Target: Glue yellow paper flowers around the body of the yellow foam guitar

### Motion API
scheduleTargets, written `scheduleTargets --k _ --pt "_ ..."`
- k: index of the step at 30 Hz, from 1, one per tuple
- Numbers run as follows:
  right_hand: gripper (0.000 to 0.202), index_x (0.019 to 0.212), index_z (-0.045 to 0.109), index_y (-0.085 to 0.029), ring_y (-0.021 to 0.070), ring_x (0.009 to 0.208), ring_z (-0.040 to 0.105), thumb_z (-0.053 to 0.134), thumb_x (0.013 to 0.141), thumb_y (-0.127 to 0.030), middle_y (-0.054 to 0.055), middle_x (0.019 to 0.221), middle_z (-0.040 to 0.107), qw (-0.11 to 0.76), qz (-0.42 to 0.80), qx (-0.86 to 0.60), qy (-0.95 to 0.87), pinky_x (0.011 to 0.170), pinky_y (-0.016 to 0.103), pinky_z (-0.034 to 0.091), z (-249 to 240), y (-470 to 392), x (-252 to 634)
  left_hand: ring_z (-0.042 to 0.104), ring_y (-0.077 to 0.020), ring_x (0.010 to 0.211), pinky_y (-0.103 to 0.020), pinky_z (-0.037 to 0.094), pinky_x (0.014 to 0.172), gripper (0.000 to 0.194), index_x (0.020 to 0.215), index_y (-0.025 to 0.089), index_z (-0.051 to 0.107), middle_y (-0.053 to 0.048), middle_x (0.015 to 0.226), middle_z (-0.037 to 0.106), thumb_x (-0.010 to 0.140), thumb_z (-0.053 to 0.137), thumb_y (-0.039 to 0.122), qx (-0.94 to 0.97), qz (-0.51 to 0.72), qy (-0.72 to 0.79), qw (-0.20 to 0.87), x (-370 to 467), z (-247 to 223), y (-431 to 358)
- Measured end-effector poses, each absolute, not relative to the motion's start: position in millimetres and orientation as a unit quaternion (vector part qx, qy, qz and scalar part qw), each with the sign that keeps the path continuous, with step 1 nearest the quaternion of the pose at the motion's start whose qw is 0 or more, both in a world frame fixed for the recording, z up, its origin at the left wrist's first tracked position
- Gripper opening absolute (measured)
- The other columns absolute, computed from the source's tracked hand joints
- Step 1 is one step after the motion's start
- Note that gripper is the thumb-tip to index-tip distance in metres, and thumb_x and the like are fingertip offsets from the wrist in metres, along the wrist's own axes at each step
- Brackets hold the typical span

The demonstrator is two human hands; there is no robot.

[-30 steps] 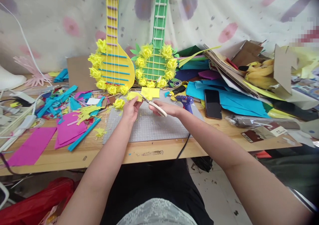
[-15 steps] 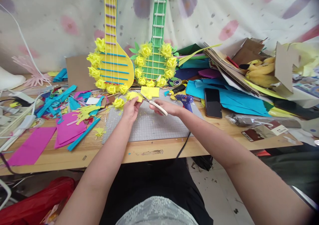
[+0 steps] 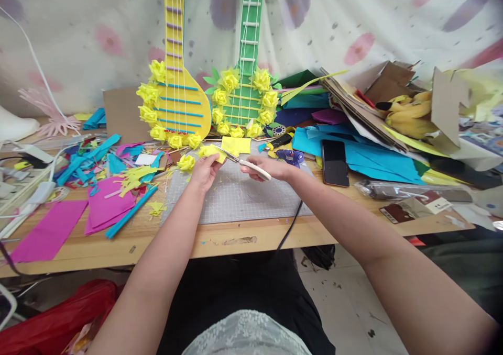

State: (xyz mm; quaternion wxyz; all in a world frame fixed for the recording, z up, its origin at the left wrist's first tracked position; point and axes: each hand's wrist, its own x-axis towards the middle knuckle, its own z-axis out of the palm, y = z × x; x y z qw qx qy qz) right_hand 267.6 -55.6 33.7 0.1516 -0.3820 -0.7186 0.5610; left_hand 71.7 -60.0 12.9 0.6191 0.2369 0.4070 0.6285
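Pinching a small yellow paper piece (image 3: 212,151) between thumb and fingers, the left hand (image 3: 204,170) kept its grip clamped on that scrap just above the far edge of the grey cutting mat (image 3: 236,200). The right hand (image 3: 269,167) was closed around the white handles of a pair of scissors (image 3: 245,163), its grip clamped on them, with the blades reaching left to meet the yellow paper piece; whether the blades were parted could not be told. Both hands hovered over the mat, which lay on the wooden desk (image 3: 236,237) in front of the person. Just left of the left hand sat a finished yellow paper flower (image 3: 187,162), and just behind the scissors lay a flat yellow sheet (image 3: 236,145). Near the right wrist rested a blue glue gun (image 3: 291,157), with a black cord (image 3: 290,229) running off the desk edge. Further back, a yellow paper guitar (image 3: 178,101) and a green paper guitar (image 3: 245,90), both ringed with yellow flowers, leaned against the patterned cloth (image 3: 334,20). To the right lay a black phone (image 3: 335,162) on blue paper sheets (image 3: 377,158), beside a heap of cardboard (image 3: 373,101). To the left, pink paper (image 3: 106,206) and blue strips (image 3: 129,213) were scattered over the desk.
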Motion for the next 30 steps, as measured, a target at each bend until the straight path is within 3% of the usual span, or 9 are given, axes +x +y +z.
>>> scheduleTargets --k 10,16,30 --pt "0.047 0.074 0.039 -0.02 0.0052 0.043 0.038 0.064 0.074 -0.06 -0.008 0.05 0.041 0.123 0.561 -0.397 -0.716 0.042 0.02 0.027 47.8 -64.6 274.4 0.06 -0.0064 0.058 -0.02 0.055 0.069 0.01 0.063 0.012 0.063 0.001 0.064 0.066 0.067 0.065 0.003 0.284 0.582 0.416 0.638 62.7 9.5 -57.4" --pt "0.049 0.069 0.04 -0.019 0.0055 0.045 0.041 0.06 0.076 -0.063 -0.005 0.053 0.045 0.107 0.545 -0.37 -0.744 0.043 0.02 0.03 46.2 -65.9 280.0 0.06 -0.0075 0.057 -0.017 0.051 0.059 0.007 0.068 0.01 0.066 -0.002 0.067 0.068 0.066 0.065 0.004 0.311 0.556 0.429 0.64 59.8 8.6 -57.2" --pt "0.051 0.073 0.042 -0.019 0.0074 0.05 0.044 0.056 0.075 -0.068 -0.003 0.06 0.048 0.099 0.547 -0.36 -0.749 0.045 0.021 0.033 33.9 -57.5 276.2 0.061 -0.0095 0.057 -0.019 0.052 0.058 0.01 0.068 0.012 0.067 -0.003 0.066 0.069 0.061 0.069 0.005 0.356 0.512 0.441 0.646 62.3 9.5 -61.4"
